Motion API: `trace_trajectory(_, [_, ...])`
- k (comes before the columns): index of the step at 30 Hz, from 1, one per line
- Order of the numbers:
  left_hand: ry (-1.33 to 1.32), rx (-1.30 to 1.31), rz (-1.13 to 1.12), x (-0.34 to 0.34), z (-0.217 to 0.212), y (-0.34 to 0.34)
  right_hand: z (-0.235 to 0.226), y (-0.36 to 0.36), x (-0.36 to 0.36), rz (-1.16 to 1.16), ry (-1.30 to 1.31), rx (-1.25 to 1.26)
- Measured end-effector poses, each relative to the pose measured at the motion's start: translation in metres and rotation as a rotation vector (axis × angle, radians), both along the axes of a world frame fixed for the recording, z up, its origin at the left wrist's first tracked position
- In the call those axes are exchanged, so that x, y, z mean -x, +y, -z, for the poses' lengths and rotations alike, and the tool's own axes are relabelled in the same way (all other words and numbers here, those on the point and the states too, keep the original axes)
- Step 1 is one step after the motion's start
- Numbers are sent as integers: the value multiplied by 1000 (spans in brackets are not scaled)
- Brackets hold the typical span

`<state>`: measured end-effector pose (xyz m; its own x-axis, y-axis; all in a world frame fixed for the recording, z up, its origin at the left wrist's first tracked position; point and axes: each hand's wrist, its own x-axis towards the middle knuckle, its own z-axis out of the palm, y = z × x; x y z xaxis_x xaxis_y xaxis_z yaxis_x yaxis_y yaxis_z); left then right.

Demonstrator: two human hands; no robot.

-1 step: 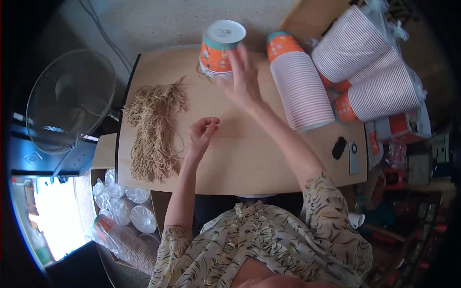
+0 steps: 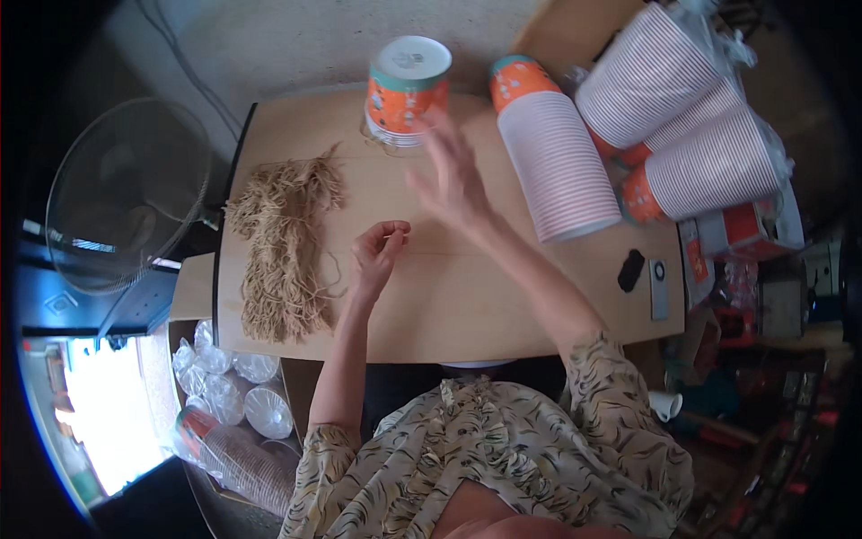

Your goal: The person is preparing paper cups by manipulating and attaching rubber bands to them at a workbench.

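A short stack of upturned orange paper tubs with green bands and white bases stands at the far middle of the cardboard-topped table. Some loose strands lie by its rims. My right hand, blurred, is open with fingers apart, just in front of the stack; its fingertips overlap the stack in view, and contact cannot be told. Over the table's middle, my left hand is closed in a pinch; anything between its fingertips is too small to make out. Left of it lies a tangled bundle of beige string.
A long nested stack of tubs lies at the right, beside plastic-wrapped stacks. A black object and a pale slim device rest near the right edge. A fan stands left, above a box of wrapped packages.
My right hand has drawn back slightly toward me from the upturned tubs. My left hand keeps its pinch in nearly the same place. The whole view has shifted a little.
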<state>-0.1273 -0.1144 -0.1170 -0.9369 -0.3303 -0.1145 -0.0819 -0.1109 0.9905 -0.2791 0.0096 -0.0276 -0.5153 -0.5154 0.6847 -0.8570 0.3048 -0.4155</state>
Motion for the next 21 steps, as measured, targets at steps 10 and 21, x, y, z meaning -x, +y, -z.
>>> trace_trajectory(10, [440,395,75,48,-70,128,24,217,-92,428,-852,568])
trace_trajectory(21, [604,678,99,109,-83,211,14,220,-30,148,-965,1006])
